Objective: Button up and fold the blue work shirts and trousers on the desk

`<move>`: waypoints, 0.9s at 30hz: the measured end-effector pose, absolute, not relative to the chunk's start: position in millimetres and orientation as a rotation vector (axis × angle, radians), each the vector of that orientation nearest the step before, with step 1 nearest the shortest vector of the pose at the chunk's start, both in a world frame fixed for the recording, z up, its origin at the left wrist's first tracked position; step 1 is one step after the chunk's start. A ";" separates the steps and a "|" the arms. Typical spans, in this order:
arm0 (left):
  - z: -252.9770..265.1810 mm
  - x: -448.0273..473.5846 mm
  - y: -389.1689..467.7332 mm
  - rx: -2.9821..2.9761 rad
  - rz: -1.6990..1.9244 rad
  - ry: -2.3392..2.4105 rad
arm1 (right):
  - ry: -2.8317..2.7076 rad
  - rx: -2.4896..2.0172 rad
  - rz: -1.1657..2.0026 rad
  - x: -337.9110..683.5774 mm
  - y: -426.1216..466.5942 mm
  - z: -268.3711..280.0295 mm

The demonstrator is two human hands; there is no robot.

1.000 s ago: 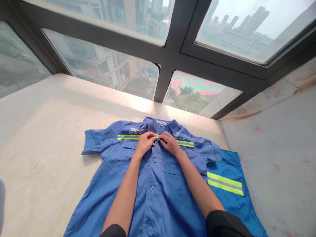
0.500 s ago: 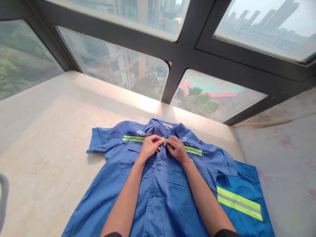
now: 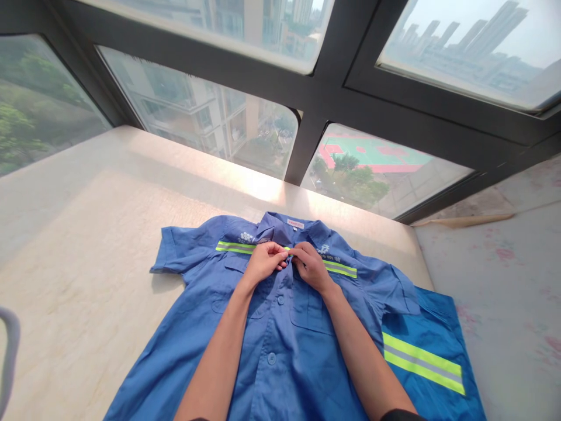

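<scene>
A blue short-sleeved work shirt [image 3: 245, 345] lies front up, its collar toward the window. Yellow-green reflective tape [image 3: 234, 247] crosses the chest, with white prints above it. My left hand [image 3: 265, 263] pinches the front opening just below the collar. Opposite it, my right hand [image 3: 310, 266] is closed on the other side of the opening, fingertips meeting the left ones. Whatever button sits between the fingertips is hidden. Two buttons show lower on the front, an upper button [image 3: 281, 300] and a lower button [image 3: 272, 358].
Beneath the shirt is a pale stone window sill [image 3: 87, 251]. Another blue garment with reflective tape [image 3: 425, 362] lies partly under the right sleeve. Dark window frames [image 3: 324, 93] rise behind, and a floral-papered wall [image 3: 495, 280] bounds the right. A grey curved bar [image 3: 9, 351] enters at the left edge.
Both hands stay together at the front opening, with only slight finger movement. The whole view has shifted a little.
</scene>
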State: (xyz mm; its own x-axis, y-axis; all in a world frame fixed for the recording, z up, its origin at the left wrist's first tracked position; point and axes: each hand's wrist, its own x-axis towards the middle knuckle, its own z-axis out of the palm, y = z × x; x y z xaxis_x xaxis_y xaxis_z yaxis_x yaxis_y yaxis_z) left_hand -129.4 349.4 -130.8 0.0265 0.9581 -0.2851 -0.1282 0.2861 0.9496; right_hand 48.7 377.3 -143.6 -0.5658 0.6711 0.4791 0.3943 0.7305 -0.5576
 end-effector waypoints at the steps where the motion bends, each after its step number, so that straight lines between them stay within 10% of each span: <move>1: -130.3 -130.0 348.8 0.914 1.048 1.233 | -2.238 -0.806 0.510 48.6 377.3 -143.3; 27: -139.2 -128.0 345.3 1.324 1.076 1.410 | -2.331 -0.920 0.491 48.2 380.9 -147.4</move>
State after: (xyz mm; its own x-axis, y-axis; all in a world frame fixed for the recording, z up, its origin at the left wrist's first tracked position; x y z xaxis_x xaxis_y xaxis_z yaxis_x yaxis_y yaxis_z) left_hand -128.0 345.3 -139.2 -0.0268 0.9986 -0.0449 0.2207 0.0498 0.9741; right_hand 48.2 380.9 -147.4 -0.5945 0.7090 0.3793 0.4960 0.6946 -0.5210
